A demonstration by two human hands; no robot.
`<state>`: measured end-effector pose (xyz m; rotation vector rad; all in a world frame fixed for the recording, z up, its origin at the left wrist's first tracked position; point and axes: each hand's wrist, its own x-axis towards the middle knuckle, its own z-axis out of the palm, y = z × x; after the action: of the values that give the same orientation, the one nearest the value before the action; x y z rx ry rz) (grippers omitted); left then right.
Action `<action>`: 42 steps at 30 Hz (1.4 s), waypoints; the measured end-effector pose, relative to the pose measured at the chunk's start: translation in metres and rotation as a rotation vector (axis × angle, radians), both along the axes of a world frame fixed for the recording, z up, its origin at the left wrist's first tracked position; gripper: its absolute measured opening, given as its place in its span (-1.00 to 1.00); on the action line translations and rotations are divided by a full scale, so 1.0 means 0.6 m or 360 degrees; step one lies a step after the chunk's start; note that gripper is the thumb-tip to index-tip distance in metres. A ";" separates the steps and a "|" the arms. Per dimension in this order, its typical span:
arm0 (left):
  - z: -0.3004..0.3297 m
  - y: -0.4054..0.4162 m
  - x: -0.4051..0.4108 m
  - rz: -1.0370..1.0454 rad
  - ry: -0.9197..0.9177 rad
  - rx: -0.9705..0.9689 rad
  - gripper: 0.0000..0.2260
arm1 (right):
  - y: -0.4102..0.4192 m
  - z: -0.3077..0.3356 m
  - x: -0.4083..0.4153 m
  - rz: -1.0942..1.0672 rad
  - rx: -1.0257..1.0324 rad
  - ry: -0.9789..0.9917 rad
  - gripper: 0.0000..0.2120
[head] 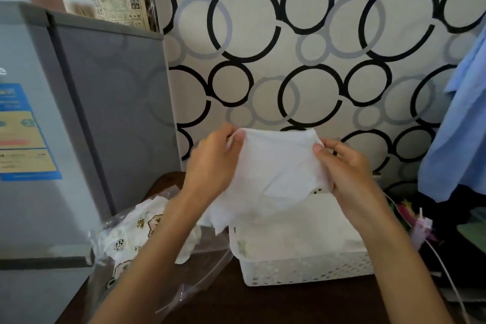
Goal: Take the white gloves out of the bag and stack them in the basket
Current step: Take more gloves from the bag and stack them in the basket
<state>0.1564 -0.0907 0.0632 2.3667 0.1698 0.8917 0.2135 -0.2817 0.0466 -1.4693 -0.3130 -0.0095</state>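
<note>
While both hands' grips, left hand (214,163) and right hand (349,173), pinch its top corners, the white glove (276,173) hangs above the basket (310,269).

Two bare forearms enter from the bottom edge of the head view, with no sleeve, cuff, watch, bracelet or ring to be seen on either. The bare left hand (214,163) has short, unpainted nails. The bare right hand (347,173) shows a short, plain thumbnail, and nothing else of the person's body or clothing appears.
</note>
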 end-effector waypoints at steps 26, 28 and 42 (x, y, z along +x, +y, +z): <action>-0.098 -0.022 0.067 -0.0414 0.1113 0.1003 -0.72 | -0.083 -0.091 0.098 -0.0085 -0.1462 0.0264 -0.66; -0.090 -0.020 0.069 -0.0460 0.1198 0.0876 -0.77 | -0.084 -0.094 0.099 -0.0118 -0.1464 0.0244 -0.64; -0.085 0.018 0.077 -0.0332 0.0643 0.0750 -0.75 | -0.097 -0.090 0.105 -0.0551 -0.1448 -0.0402 -0.54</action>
<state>0.2024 -0.0799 0.0122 2.9176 -0.1459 0.3702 0.2765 -0.3397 -0.0077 -2.4215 -0.2726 -0.3762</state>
